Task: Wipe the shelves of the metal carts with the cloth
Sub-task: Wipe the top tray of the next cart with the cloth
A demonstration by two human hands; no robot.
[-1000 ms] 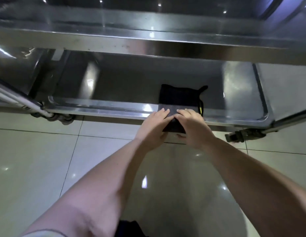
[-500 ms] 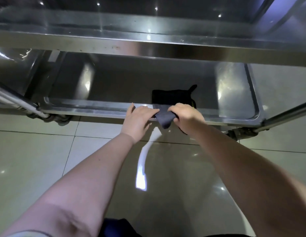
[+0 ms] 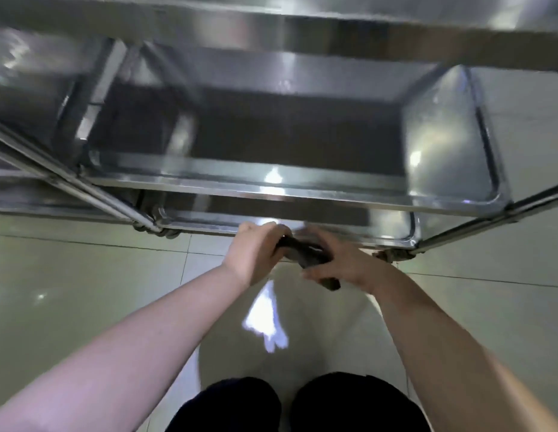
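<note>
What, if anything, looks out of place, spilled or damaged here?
Nothing stands out. The left hand and right hand hold the dark grey cloth before the shiny steel cart shelf; bright patches are only reflections.

commercial kitchen or catering back room, stainless steel shelf cart (image 3: 302, 194) on casters, glossy tiled floor (image 3: 69, 275)

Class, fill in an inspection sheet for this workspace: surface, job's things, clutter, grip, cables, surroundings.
Surface: cart shelf, shiny steel with light glare; the view is blurred.
Job's things: dark cloth, bunched between the hands, lying on no shelf.
Clutter: nothing seen.
Grip: left hand and right hand each grip an end of the cloth.
Cables: nothing seen.
Surroundings: glossy tiled floor; a castor; the person's dark-clad knees.
</note>
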